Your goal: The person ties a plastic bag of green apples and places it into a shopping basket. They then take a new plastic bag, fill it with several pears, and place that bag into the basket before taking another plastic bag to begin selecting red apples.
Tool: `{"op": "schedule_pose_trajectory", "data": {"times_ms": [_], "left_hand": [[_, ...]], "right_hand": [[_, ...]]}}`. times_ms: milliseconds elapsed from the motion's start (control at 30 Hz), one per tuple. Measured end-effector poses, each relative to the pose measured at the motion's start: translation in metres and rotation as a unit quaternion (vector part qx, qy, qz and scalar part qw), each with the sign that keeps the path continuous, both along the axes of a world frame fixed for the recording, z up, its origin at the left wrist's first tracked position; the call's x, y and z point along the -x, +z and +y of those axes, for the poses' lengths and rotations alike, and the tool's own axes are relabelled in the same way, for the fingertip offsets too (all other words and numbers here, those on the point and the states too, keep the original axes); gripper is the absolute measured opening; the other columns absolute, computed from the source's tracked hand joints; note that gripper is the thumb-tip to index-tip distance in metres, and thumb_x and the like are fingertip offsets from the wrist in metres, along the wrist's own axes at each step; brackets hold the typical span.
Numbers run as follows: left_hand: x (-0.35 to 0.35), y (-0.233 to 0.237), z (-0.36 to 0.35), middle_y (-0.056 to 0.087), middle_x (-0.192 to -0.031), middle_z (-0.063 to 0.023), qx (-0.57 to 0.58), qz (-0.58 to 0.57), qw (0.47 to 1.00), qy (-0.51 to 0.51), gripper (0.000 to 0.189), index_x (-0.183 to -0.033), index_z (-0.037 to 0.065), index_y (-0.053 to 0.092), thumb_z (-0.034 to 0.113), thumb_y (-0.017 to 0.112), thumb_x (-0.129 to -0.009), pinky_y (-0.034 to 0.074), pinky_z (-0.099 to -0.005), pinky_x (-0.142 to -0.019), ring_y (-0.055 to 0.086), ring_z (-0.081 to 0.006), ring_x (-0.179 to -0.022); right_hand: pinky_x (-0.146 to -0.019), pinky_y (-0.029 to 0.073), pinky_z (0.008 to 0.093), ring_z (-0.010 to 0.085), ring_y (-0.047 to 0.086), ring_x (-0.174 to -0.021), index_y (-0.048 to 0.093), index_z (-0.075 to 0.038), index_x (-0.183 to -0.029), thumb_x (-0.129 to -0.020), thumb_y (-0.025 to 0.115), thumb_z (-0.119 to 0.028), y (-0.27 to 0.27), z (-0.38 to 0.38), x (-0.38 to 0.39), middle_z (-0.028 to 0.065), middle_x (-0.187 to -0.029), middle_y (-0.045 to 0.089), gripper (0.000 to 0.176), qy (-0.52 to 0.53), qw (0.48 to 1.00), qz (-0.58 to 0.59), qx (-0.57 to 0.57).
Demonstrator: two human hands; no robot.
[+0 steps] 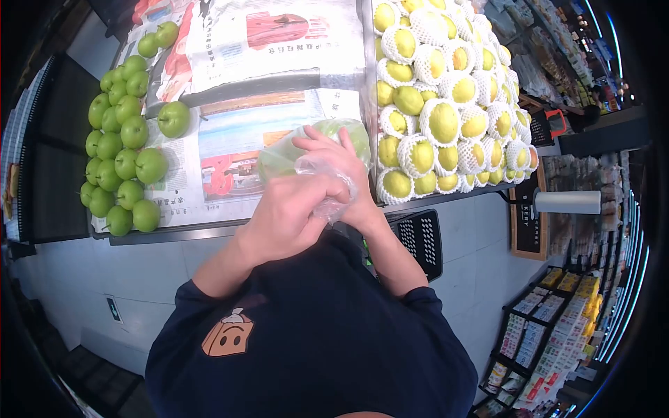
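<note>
A clear plastic bag (279, 155) with green apples in it lies on the newspaper-lined display in front of me. My left hand (282, 212) is closed in a fist around the bunched, crumpled end of the bag, nearest my body. Against the gathered neck of the bag rests my right hand (343, 171), its fingers reaching over the filled part, some of them spread. The right thumb and part of the palm are hidden behind the plastic and the left hand. Through the film the apples show only as blurred green shapes.
Loose green apples (134, 132) are piled on the display's left side. To the right, yellow fruit (444, 122) in white foam nets is stacked behind a divider (371, 83). Printed newspaper (230, 150) covers the middle. A black perforated crate (420, 244) sits below the front edge.
</note>
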State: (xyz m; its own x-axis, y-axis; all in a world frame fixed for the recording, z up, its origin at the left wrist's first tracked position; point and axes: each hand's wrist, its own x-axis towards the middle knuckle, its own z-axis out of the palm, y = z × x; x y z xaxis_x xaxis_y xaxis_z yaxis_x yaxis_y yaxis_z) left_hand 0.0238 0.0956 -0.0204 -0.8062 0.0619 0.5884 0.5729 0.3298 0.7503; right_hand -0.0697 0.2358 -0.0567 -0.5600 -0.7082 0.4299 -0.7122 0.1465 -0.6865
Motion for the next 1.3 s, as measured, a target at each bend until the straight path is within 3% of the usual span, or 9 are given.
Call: {"op": "schedule_pose_trajectory", "data": {"times_ms": [200,400,533,733,800,900,1133,1200,1300], "left_hand": [[-0.013,-0.007,-0.012,0.07,-0.098,-0.0131,-0.082,0.036,0.993,-0.076,0.023,-0.087,0.003,0.062,-0.014,0.057,-0.073,0.053,-0.0396,-0.087,0.07,-0.0299,-0.093],[-0.04,-0.052,-0.037,0.067,-0.095,-0.0154,-0.295,-0.042,0.955,-0.008,0.016,-0.087,0.002,0.056,-0.013,0.051,-0.083,0.052,-0.0325,-0.081,0.066,-0.0211,-0.086],[-0.053,-0.065,-0.058,0.064,-0.089,-0.0118,-0.383,-0.1,0.918,0.011,0.013,-0.092,0.002,0.054,-0.01,0.05,-0.089,0.051,-0.0293,-0.074,0.063,-0.0169,-0.079],[-0.061,-0.092,-0.083,0.064,-0.103,-0.0099,-0.455,-0.182,0.871,0.041,0.016,-0.11,0.002,0.055,0.005,0.052,-0.095,0.05,-0.029,-0.077,0.06,-0.015,-0.092],[-0.058,-0.102,-0.083,0.062,-0.112,-0.0093,-0.476,-0.236,0.846,0.039,0.023,-0.116,0.003,0.055,0.016,0.05,-0.098,0.048,-0.0303,-0.082,0.058,-0.0143,-0.1],[-0.051,-0.124,-0.071,0.058,-0.122,-0.0078,-0.467,-0.338,0.816,-0.04,0.037,-0.126,0.003,0.054,0.029,0.045,-0.101,0.044,-0.0326,-0.089,0.054,-0.0142,-0.107],[-0.023,-0.135,0.008,0.056,-0.134,-0.0126,-0.448,-0.566,0.56,-0.406,0.063,-0.14,-0.002,0.046,0.05,0.036,-0.104,0.04,-0.0379,-0.104,0.053,-0.0227,-0.124],[-0.01,-0.122,0.05,0.053,-0.14,-0.0141,-0.505,-0.588,0.425,-0.467,0.063,-0.142,0.0,0.044,0.049,0.034,-0.104,0.04,-0.0412,-0.109,0.052,-0.026,-0.128],[0.003,-0.13,0.123,0.052,-0.142,-0.0151,-0.554,-0.531,0.358,-0.531,0.061,-0.144,0.002,0.043,0.047,0.033,-0.105,0.041,-0.0447,-0.11,0.054,-0.0288,-0.126]], "right_hand": [[-0.121,0.016,0.0521,0.0238,0.063,-0.119,0.064,-0.006,-0.118,-0.082,0.071,-0.035,-0.007,0.003,-0.012,0.0084,-0.106,0.072,0.047,-0.009,0.956,-0.268,0.122],[-0.088,0.05,0.0346,0.018,0.065,-0.089,0.064,-0.001,-0.105,-0.098,0.057,-0.018,-0.007,-0.003,-0.006,0.0088,-0.088,0.068,0.02,-0.065,0.953,-0.23,0.187],[-0.076,0.049,0.0285,0.0144,0.059,-0.078,0.064,0.001,-0.099,-0.097,0.057,-0.007,-0.001,-0.018,-0.009,0.0084,-0.087,0.067,0.011,-0.132,0.93,-0.223,0.259],[-0.089,0.045,0.0396,0.0164,0.051,-0.071,0.057,-0.002,-0.089,-0.096,0.055,-0.015,0.029,-0.008,-0.02,0.0051,-0.075,0.056,0.015,-0.099,0.925,-0.169,0.327],[-0.103,0.036,0.0411,0.0169,0.044,-0.069,0.047,-0.009,-0.086,-0.096,0.044,-0.014,0.055,-0.002,-0.041,-0.0021,-0.07,0.039,0.012,-0.133,0.901,-0.218,0.351],[-0.094,0.038,0.0391,0.0145,0.039,-0.064,0.043,-0.012,-0.082,-0.095,0.045,-0.013,0.08,0.012,-0.064,-0.004,-0.065,0.035,0.013,-0.112,0.878,-0.222,0.408],[-0.079,0.039,0.0334,0.0098,0.037,-0.053,0.045,-0.015,-0.079,-0.094,0.048,-0.017,0.116,0.07,-0.111,-0.0089,-0.055,0.036,0.015,-0.026,0.894,-0.207,0.397],[-0.077,0.041,0.0345,0.0107,0.039,-0.051,0.046,-0.015,-0.078,-0.096,0.052,-0.028,0.118,0.094,-0.122,-0.0089,-0.054,0.037,0.023,0.001,0.923,-0.186,0.336],[-0.081,0.043,0.0345,0.0122,0.045,-0.05,0.047,-0.015,-0.077,-0.097,0.051,-0.031,0.119,0.119,-0.137,-0.0089,-0.052,0.039,0.025,0.043,0.931,-0.161,0.326]]}}
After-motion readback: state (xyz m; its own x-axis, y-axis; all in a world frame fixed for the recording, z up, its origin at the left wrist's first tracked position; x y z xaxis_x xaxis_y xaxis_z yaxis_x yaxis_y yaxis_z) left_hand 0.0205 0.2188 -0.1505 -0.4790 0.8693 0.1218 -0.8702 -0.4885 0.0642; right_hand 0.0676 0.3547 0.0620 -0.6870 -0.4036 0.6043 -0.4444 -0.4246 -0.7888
